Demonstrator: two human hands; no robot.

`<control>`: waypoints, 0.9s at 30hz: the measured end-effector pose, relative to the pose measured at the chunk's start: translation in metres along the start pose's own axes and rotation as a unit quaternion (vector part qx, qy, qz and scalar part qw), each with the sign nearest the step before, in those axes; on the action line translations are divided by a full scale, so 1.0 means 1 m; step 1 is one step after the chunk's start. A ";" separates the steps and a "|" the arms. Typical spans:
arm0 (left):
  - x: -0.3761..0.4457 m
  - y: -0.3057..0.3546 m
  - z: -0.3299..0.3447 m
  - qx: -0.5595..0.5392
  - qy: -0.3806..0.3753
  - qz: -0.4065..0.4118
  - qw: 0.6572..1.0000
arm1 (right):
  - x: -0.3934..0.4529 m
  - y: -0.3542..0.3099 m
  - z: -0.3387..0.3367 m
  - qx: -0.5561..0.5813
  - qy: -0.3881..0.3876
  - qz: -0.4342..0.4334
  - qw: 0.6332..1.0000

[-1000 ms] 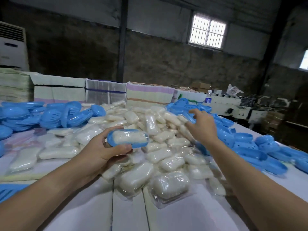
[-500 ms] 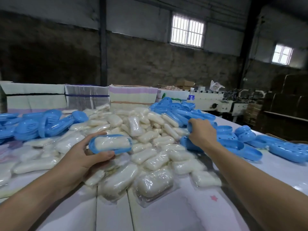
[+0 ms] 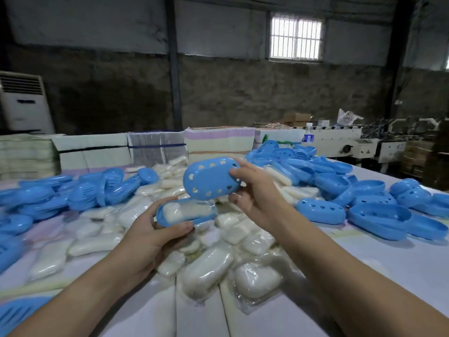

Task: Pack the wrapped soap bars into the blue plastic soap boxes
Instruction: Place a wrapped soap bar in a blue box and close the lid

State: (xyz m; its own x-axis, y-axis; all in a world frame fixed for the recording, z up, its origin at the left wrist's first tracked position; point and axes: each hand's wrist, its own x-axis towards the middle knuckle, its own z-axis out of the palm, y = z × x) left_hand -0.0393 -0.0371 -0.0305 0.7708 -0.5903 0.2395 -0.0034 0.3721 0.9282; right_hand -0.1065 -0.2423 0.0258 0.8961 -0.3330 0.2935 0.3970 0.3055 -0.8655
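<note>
Forearms: both entered from the lower edge and converged above the table (image 3: 401, 263), the left from lower left, the right from lower right.
Soap heap: wrapped soap bars (image 3: 206, 271) lay piled on the table directly beneath the hands.
Left hand (image 3: 148, 237): palm turned up, fingers and thumb curled round a blue box base (image 3: 170, 218), thumb along its near rim.
Box base contents: one wrapped soap bar (image 3: 187, 210) lay inside the held base, which was tilted slightly.
Right hand (image 3: 255, 193): raised just above and right of the left, fingertips over the upper rim and thumb under the lower edge of a blue lid (image 3: 210, 178).
Lid: held on edge, its perforated domed face toward the camera, just above the base; whether the two touched could not be told.
Left pile: blue box halves (image 3: 85, 193) lay heaped left of the soap.
Right pile: more blue shells (image 3: 340, 186) lay right of the hands.
Background: bundled paper stacks (image 3: 155, 149) lined the table's far edge.
</note>
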 end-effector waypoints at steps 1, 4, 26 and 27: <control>0.000 0.000 0.001 0.003 0.001 0.001 1.000 | -0.001 0.005 -0.002 0.032 -0.008 0.026 0.999; -0.001 0.001 0.004 0.023 0.005 0.008 1.000 | -0.005 0.016 -0.005 -0.068 0.000 0.050 0.996; -0.009 0.008 0.007 0.085 -0.034 -0.023 0.996 | -0.032 0.035 0.006 -0.404 -0.161 -0.049 0.899; -0.009 0.008 0.007 0.094 -0.041 -0.022 0.995 | -0.033 0.034 0.007 -0.405 -0.166 -0.047 0.898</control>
State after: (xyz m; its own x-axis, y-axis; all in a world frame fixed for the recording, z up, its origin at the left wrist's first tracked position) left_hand -0.0505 -0.0336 -0.0229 0.7186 -0.6619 0.2133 -0.0956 0.2097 0.9731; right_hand -0.1208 -0.2151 -0.0107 0.9292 0.0027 0.3696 0.3207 -0.5033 -0.8024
